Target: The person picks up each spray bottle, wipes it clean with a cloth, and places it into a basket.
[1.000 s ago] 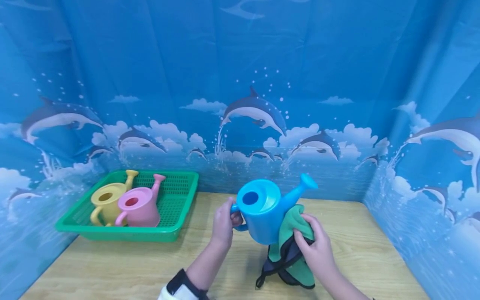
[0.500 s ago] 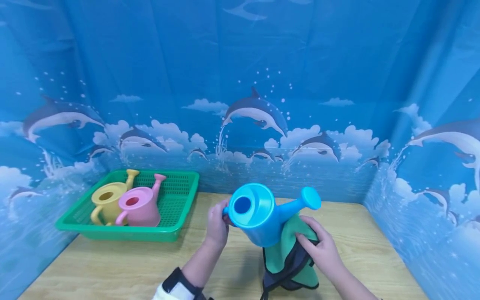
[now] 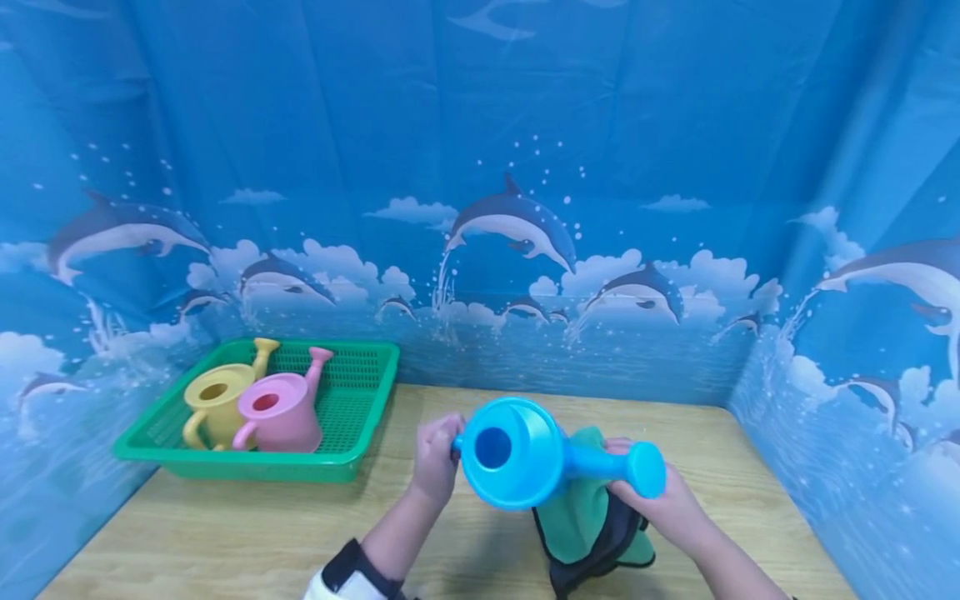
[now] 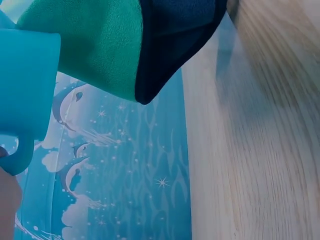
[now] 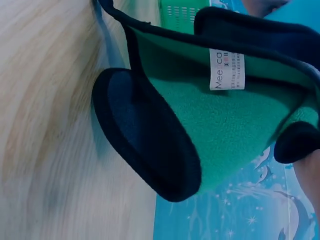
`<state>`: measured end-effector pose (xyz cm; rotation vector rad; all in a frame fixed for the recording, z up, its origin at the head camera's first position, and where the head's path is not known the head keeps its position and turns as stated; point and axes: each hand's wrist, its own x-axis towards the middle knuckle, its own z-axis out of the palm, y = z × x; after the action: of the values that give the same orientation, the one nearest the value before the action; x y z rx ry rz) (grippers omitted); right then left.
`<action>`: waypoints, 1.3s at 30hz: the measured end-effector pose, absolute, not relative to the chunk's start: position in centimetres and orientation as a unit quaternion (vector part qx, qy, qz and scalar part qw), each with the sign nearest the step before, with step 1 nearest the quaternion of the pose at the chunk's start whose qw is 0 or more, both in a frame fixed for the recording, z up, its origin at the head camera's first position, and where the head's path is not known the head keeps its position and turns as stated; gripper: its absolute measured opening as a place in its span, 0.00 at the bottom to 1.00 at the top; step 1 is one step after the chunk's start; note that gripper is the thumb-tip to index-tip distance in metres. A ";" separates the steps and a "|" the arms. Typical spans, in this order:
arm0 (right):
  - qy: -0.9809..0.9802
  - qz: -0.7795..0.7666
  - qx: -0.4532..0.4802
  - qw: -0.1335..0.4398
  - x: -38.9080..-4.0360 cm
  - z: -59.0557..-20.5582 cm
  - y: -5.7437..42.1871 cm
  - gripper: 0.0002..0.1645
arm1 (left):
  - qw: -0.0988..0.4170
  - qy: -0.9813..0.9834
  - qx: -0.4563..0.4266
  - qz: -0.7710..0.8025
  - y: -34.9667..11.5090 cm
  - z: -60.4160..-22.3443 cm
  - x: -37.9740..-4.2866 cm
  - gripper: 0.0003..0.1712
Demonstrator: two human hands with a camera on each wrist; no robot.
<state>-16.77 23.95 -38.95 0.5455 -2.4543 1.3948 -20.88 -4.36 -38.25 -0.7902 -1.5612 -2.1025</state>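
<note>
A blue watering can [image 3: 536, 471] is held above the table, tilted so that its top and spout head face me. My left hand [image 3: 435, 462] grips its handle, which also shows at the left edge of the left wrist view beside the can's body [image 4: 25, 80]. Behind the spout, my right hand [image 3: 678, 508] holds a green cloth [image 3: 581, 521] with dark edging against the can's side. Some of the right fingers are hidden by the spout. The cloth hangs in folds, and its white label [image 5: 227, 70] shows in the right wrist view.
On the left of the wooden table [image 3: 247, 533] stands a green plastic basket [image 3: 247, 468]. A yellow watering can [image 3: 225, 417] and a pink watering can [image 3: 292, 425] sit in it. A blue dolphin-print curtain [image 3: 480, 350] encloses the back and sides.
The blue watering can has tipped toward me and come lower, its spout swinging down and right. My right hand and the cloth have shifted right, now partly behind the spout.
</note>
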 end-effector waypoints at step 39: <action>-0.730 0.455 0.497 0.115 -18.7 -37.7 26.4 0.37 | 0.446 -0.461 -0.621 -0.451 -3.1 -36.2 -19.9 0.24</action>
<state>-18.67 26.40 -37.70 1.4570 -2.1384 1.3350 -19.91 -3.12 -36.18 -1.5371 -1.1415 -1.1180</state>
